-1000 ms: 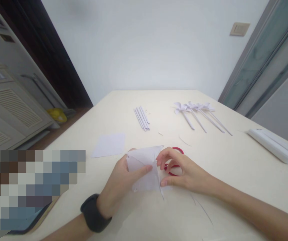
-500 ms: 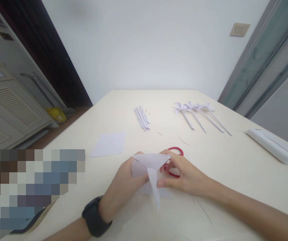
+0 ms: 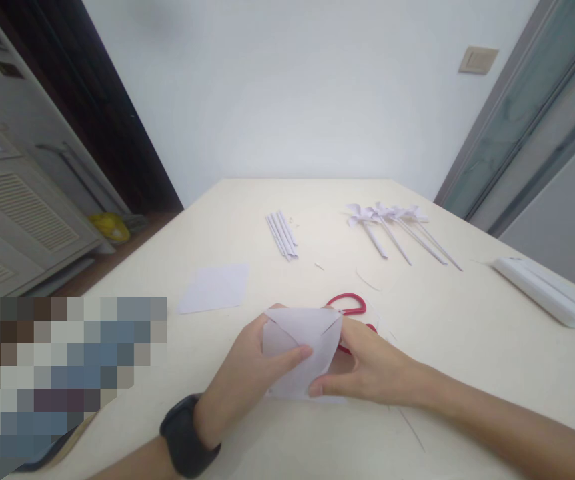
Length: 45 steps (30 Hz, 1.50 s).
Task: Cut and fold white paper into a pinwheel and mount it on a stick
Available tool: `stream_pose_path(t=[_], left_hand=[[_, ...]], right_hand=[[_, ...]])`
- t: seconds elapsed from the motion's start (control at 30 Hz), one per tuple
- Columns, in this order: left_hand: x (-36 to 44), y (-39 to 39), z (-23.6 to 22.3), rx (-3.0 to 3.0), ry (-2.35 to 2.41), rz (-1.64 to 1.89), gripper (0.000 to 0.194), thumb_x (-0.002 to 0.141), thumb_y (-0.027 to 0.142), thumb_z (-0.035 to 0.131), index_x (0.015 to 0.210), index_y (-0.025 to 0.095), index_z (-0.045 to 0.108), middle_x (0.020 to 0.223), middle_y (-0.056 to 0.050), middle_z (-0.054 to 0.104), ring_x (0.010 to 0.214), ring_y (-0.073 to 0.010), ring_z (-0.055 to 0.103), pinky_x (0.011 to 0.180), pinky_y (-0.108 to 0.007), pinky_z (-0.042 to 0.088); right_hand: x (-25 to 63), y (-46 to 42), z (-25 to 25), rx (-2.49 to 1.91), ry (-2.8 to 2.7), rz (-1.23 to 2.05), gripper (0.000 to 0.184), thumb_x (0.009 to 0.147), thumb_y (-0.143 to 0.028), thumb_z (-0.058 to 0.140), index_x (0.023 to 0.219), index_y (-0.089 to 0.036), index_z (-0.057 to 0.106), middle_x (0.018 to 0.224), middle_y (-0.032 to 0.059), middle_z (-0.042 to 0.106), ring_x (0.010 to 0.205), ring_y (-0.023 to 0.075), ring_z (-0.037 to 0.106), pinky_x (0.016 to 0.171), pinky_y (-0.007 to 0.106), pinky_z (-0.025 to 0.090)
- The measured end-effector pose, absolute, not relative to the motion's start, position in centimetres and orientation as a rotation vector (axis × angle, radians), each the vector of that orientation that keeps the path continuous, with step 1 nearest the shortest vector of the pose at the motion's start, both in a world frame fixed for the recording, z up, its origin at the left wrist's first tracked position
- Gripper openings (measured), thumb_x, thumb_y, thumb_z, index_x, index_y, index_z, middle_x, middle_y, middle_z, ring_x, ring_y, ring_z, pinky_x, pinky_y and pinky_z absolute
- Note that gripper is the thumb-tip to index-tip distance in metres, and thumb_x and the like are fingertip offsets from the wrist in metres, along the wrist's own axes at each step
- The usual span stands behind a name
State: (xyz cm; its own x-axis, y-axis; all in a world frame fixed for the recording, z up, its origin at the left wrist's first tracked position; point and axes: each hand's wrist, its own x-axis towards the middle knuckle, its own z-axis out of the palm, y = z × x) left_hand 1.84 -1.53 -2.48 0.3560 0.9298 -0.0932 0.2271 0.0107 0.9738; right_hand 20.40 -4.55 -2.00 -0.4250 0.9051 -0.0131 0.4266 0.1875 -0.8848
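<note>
Between my hands is a white sheet of paper (image 3: pixel 295 373) with diagonal slits running in from its upper corners. My left hand (image 3: pixel 255 360) grips its left side, thumb lying across the front and fingers behind. At the right edge, my right hand (image 3: pixel 362 363) has the paper between its thumb and fingers; the fingertips are hidden behind it. Red-handled scissors (image 3: pixel 350 305) lie just beyond my right hand, partly covered by it and the paper. A black watch (image 3: pixel 190 437) is on my left wrist.
A square white sheet (image 3: pixel 215 288) lies left of my hands. Farther back are several rolled paper sticks (image 3: pixel 282 235) and several paper pinwheels (image 3: pixel 387 217). A white elongated package (image 3: pixel 550 290) rests at the right edge. Thin scraps (image 3: pixel 367 280) lie on the table (image 3: pixel 317 193).
The narrow flap that hung forward in the middle of the paper now lies flat with the sheet. My right hand has shifted slightly down, and more of the scissors shows.
</note>
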Motion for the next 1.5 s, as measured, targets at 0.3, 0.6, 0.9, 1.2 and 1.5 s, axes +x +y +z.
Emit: stream_pose_path(t=[0.3,0.6,0.9,1.2,1.5], left_hand=[[1.7,-1.3,-1.3,1.465,1.042,0.723,0.02,0.07,0.029,0.064,0.086,0.021,0.057,0.076,-0.002,0.063,0.071,-0.0204,0.058,0.061,-0.026,0.044],[1.8,-1.1,-1.2,1.451,1.0,0.716,0.019,0.072,0.03,0.062,0.088,0.02,0.058,0.083,-0.004,0.063,0.078,-0.0224,0.059,0.066,-0.029,0.045],[1.7,-1.2,-1.4,1.399,1.021,0.713,0.023,0.071,0.028,0.063,0.09,0.018,0.055,0.082,-0.003,0.063,0.076,-0.0214,0.06,0.064,-0.029,0.047],[1.8,-1.3,-1.2,1.382,0.992,0.703,0.026,0.069,0.025,0.064,0.092,0.019,0.052,0.088,-0.004,0.064,0.081,-0.0236,0.061,0.069,-0.032,0.048],[1.7,-1.3,-1.2,1.42,1.035,0.691,0.027,0.069,0.026,0.064,0.093,0.019,0.053,0.086,-0.004,0.064,0.081,-0.0241,0.061,0.069,-0.032,0.048]], right_hand=[[20.5,-3.5,-2.8,-1.148,-1.718,1.333,0.035,0.074,-0.035,0.064,0.103,-0.018,0.054,0.096,0.0058,0.061,0.088,0.0205,0.059,0.072,0.032,0.048],[20.5,-3.1,-2.7,-1.04,-1.639,1.376,0.029,0.079,-0.033,0.059,0.104,-0.017,0.057,0.097,0.0064,0.062,0.09,0.0203,0.06,0.076,0.032,0.048],[20.4,-3.1,-3.2,-1.065,-1.613,1.367,0.024,0.081,-0.026,0.057,0.103,-0.017,0.059,0.094,0.0068,0.063,0.086,0.0213,0.061,0.072,0.032,0.049],[20.1,-3.4,-2.8,-1.015,-1.597,1.39,0.026,0.082,-0.02,0.054,0.108,-0.019,0.059,0.098,0.0059,0.063,0.088,0.02,0.06,0.076,0.033,0.048],[20.2,-3.4,-3.2,-1.118,-1.634,1.303,0.02,0.081,-0.024,0.055,0.099,-0.018,0.061,0.085,0.0045,0.062,0.076,0.0173,0.059,0.072,0.032,0.049]])
